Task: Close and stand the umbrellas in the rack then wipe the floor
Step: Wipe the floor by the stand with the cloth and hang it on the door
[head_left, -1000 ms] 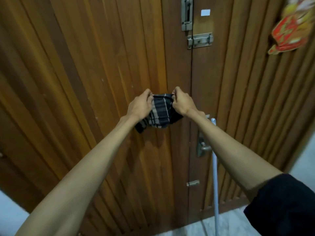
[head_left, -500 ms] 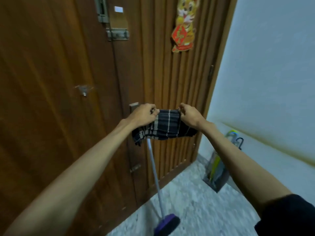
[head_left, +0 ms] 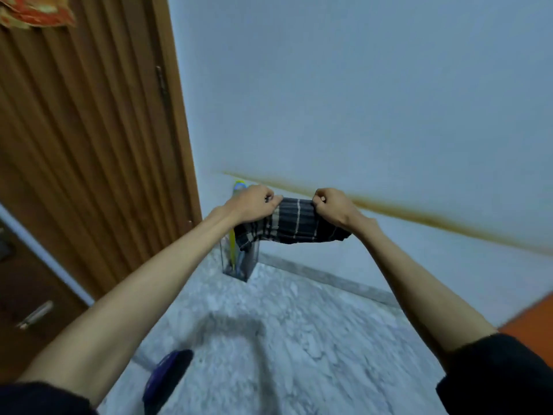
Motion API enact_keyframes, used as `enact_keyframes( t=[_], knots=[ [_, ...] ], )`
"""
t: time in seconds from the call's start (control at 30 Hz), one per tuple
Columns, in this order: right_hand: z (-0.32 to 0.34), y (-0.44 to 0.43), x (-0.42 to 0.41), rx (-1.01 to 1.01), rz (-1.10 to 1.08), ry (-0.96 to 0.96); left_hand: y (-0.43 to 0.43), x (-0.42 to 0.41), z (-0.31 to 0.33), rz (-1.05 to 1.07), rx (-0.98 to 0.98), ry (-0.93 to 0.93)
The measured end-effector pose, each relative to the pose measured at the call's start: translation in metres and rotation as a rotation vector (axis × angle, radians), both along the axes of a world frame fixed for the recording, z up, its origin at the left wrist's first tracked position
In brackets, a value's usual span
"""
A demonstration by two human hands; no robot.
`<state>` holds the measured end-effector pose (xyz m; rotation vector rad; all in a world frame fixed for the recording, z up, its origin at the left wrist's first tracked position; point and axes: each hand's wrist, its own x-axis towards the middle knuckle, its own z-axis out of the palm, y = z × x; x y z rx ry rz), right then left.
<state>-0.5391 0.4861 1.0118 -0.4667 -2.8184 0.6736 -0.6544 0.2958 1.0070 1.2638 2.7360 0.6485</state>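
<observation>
1. Both hands grip one dark checked cloth (head_left: pixel 294 224), stretched between them at arm's length: the left hand (head_left: pixel 250 205) is curled round its left edge, the right hand (head_left: pixel 333 206) round its right edge.
2. Below the cloth, a clear rack (head_left: pixel 239 262) stands on the marble floor (head_left: pixel 299 339) in the corner, between the wooden door (head_left: pixel 89 145) and the pale wall (head_left: pixel 359 100).
3. Folded umbrellas (head_left: pixel 232 247) stand upright in the rack; a yellow one shows, partly hidden by the left wrist.
4. A purple mop head (head_left: pixel 167 375) lies on the floor near the left arm.
</observation>
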Motion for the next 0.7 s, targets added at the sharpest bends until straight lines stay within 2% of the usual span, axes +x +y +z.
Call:
enact_keyframes(
  t=[0.17,0.37,0.5,0.7],
  knots=[
    [-0.041,0.088,0.06,-0.056,-0.13,-0.048,0.101,0.038,-0.034,-0.156,-0.052,-0.069],
    [-0.091,0.152,0.087,-0.114,-0.22,-0.133,0.179,0.046,-0.083,-0.296,-0.131,-0.152],
    [-0.12,0.186,0.075,-0.134,-0.243,-0.189,0.216,0.027,-0.12,-0.303,-0.142,-0.205],
    [-0.182,0.24,0.005,-0.167,-0.25,-0.287,0.27,-0.039,-0.198,-0.236,-0.148,-0.343]
  ],
)
